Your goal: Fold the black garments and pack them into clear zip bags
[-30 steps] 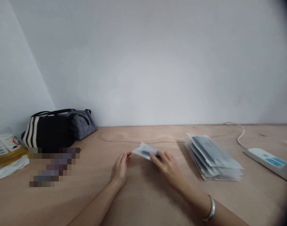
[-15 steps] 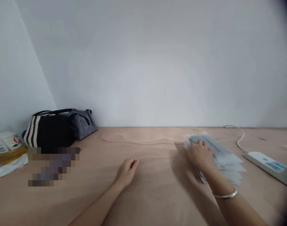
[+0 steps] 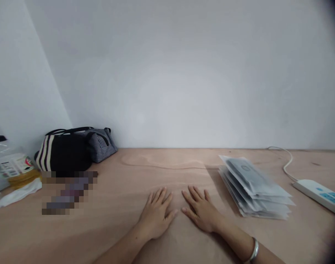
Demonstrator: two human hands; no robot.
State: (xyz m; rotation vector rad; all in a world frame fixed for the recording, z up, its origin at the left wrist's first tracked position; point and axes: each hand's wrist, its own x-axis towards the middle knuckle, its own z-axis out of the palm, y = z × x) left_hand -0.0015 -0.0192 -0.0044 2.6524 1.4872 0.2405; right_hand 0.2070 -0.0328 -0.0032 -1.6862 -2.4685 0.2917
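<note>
My left hand [image 3: 157, 214] lies flat on the wooden table [image 3: 123, 194], palm down, fingers spread and holding nothing. Beside it, a short gap to the right, my right hand [image 3: 200, 211] also rests flat with its fingers apart. A silver bangle [image 3: 254, 250] circles the right wrist. To the right of that hand stands a stack of frosted plastic pouches [image 3: 255, 187], several layers high and slightly fanned. The top pouch has something dark grey inside with a printed mark. Neither hand touches the stack.
Against the wall at the left sit a black bag with cream stripes [image 3: 65, 156] and a striped bag [image 3: 101, 146]. A bottle of yellow liquid [image 3: 17, 168] and a white cloth or tissue [image 3: 21, 192] lie further left. A white power strip [image 3: 318, 194] with its cord is at the right.
My right hand has let go of the pouch stack and moved left to the table's middle. My left hand has gone from loosely curled to flat and spread. The view has shifted slightly.
</note>
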